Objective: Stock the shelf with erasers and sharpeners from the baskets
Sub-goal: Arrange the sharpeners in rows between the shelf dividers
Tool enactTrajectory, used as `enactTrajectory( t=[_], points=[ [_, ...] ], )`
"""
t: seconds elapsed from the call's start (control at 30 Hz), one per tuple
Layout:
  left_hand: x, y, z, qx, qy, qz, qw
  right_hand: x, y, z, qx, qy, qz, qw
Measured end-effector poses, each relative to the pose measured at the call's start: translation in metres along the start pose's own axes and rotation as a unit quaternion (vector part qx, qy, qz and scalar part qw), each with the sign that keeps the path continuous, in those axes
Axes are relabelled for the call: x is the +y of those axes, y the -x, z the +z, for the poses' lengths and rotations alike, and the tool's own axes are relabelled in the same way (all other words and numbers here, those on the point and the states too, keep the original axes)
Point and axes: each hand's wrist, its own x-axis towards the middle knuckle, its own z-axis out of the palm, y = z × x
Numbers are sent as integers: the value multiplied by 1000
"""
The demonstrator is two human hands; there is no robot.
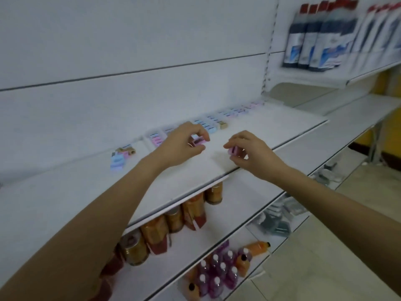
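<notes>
— Where are the hands?
— Both reach over the white shelf (271, 129). The left hand (182, 146) is farther in. Its thumb and fingers are curled, pinching a small pink piece (197, 141) with a dark part on it, just above the board.
— Eraser or sharpener?
— Too blurred to tell. The right hand (253, 156) is nearer the front edge and pinches a second pink piece (234, 151) between fingertips and thumb. The two hands are near each other but not touching.
— And the stock up there?
— A row of erasers (217, 121), pastel pink and blue, runs along the far edge against the back panel, from behind the left hand off to the right. A brown sharpener (223, 125) sits just in front of that row. Farther left lies a small pile (119, 159) of similar pastel pieces, well apart from the row.
— Below?
— Orange cans (174, 220) on the next shelf down, purple bottles (217, 272) lower still. At the far right, dark packets (312, 40) stand on a higher shelf, blurred.
</notes>
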Motion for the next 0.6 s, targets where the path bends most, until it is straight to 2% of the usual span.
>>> enactTrajectory(
  t=[0.17,0.27,0.4,0.6],
  points=[
    [42,-43,47,-22,-98,50,994,53,26,-43,-4,62,15,998],
    [59,-61,69,-20,-107,39,993,82,33,-62,-17,90,20,996],
    [64,-93,86,-51,-174,28,983,112,25,-77,-4,91,42,995],
    [51,-164,81,2,-156,28,987,160,-14,-93,38,70,52,995]
  ],
)
